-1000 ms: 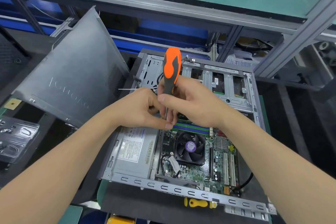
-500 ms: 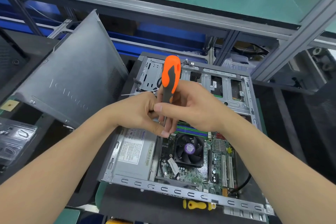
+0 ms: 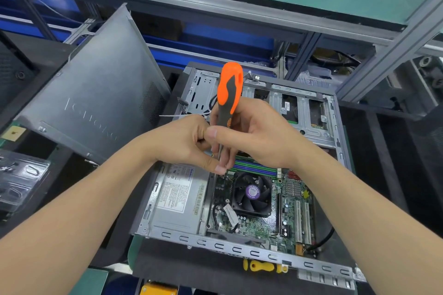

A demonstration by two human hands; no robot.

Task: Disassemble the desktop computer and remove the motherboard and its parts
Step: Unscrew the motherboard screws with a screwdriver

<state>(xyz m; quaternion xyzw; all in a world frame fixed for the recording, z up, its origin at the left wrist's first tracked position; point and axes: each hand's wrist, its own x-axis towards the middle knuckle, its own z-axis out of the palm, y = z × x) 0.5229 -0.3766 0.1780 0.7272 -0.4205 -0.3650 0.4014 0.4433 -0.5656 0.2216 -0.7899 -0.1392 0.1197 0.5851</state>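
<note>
Table (image 3: 182,268) carries the open computer case (image 3: 239,250), lying flat in front of you. Side panel (image 3: 96,103) leans upright at far left, apart from the case. Inside it: power supply (image 3: 177,201) on the left, motherboard (image 3: 290,215) on the right, seated in the case (green board, cables attached). CPU fan (image 3: 251,193) sits mid-board, memory sticks (image 3: 256,168) just beyond it. Your right hand (image 3: 259,136) wraps the lower handle of the orange screwdriver (image 3: 229,93), held upright. Your left hand (image 3: 182,141) curls in and pinches its shaft low down. The tip is at the board's far-left corner, beside the fan. Yellow-handled screwdriver (image 3: 263,266) lies on the table at the case's near edge.
</note>
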